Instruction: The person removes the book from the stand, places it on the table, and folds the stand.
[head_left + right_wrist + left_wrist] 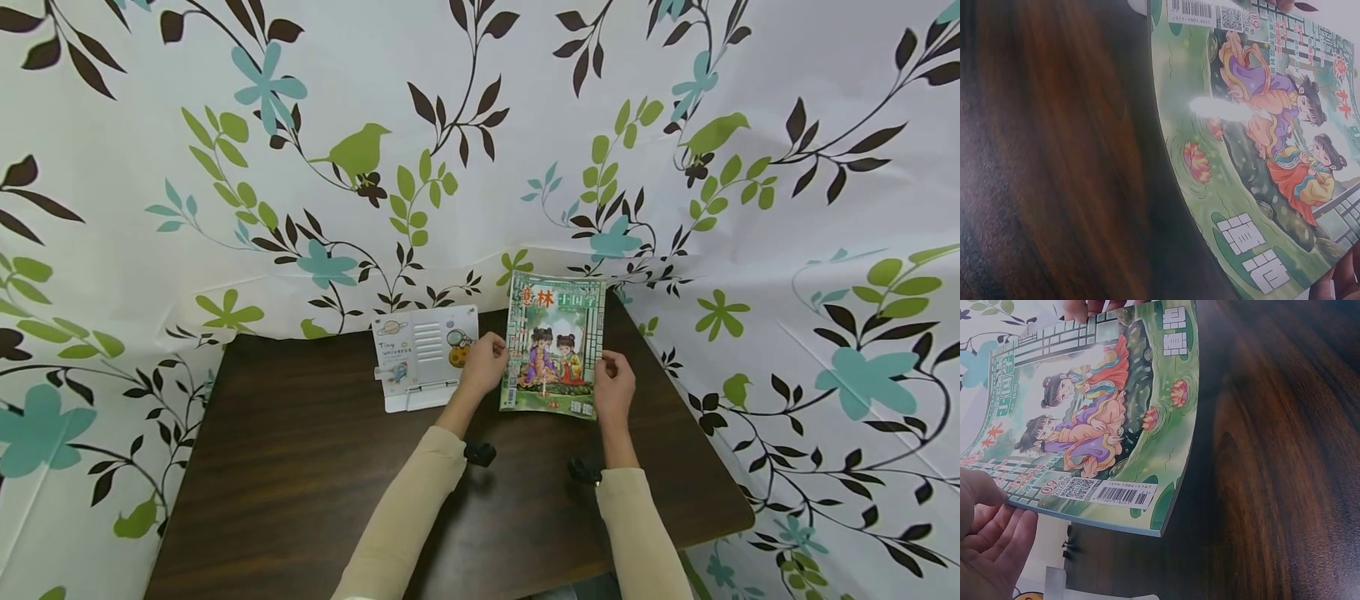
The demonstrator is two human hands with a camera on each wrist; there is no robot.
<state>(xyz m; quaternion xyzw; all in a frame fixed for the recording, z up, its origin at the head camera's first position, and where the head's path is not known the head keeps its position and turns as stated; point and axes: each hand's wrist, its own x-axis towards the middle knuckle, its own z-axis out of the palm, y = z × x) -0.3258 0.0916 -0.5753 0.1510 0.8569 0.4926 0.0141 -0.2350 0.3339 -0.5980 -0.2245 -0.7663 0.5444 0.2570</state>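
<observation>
A green illustrated magazine [556,346] with two cartoon girls on its cover is held up by both hands, its cover facing me. My left hand [486,363] pinches the left edge, the spine side; in the left wrist view the thumb [984,487] lies on the cover with the fingers beneath. On the opposite edge, my right hand [614,385] grips the magazine, and only a bit of its fingers [1341,278] shows in the right wrist view. In the left wrist view the magazine's lower edge is clear of the tabletop.
A white stand [426,354] printed "Tiny universe" stands just left of the left hand. The dark wooden table [300,467] ends at a patterned cloth [465,208] behind and to the right. Black wrist cameras sit on both wrists.
</observation>
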